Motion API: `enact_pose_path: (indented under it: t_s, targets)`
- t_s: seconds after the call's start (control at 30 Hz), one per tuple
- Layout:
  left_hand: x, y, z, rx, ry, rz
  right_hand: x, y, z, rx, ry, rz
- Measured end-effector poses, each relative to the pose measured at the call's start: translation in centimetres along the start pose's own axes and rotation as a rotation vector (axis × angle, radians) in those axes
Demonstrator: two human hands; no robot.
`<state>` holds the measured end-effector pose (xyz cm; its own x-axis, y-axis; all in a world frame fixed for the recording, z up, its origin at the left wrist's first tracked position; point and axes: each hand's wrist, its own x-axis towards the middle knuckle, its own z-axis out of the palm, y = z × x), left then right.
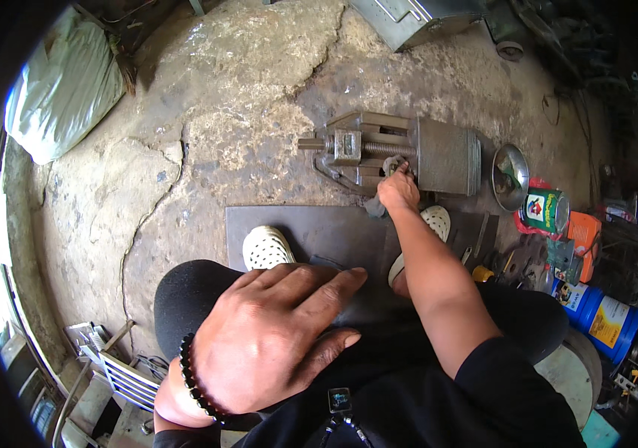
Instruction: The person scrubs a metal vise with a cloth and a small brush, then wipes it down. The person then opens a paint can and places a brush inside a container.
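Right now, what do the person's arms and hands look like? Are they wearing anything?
Both hands are bare, no gloves. The left hand has a bracelet of round black beads at the wrist. The right hand wears nothing, and its forearm is bare up to a short black sleeve near the shoulder. No watch or rings show.

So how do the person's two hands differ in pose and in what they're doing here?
The left hand lies close to the camera, fingers spread flat on the knee, while the right hand is stretched far forward to the metal vise on the floor. The left hand grips nothing; the right hand's fingers close around a small part at the vise. A black bead bracelet sits on the left wrist; the right wrist is bare. Both are bare hands.
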<state>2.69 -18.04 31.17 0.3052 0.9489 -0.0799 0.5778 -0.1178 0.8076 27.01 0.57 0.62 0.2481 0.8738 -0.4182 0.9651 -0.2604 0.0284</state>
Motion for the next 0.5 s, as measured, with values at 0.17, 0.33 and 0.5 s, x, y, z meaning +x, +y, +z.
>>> enact_pose_path:
  t_s: [0.17,0.33,0.5]
  targets:
    - [1.3,-0.5,-0.2,-0.089,-0.033,0.021,-0.4,-0.4,1.2,0.512,0.412,0.109]
    - [2.1,-0.5,-0.3,-0.109,-0.048,0.055,-1.1,-3.2,1.7,0.463,0.387,0.199]
    - [2.3,-0.1,-0.2,-0.146,-0.057,0.080,-0.7,-3.0,-1.6,0.009,-0.058,-0.032]
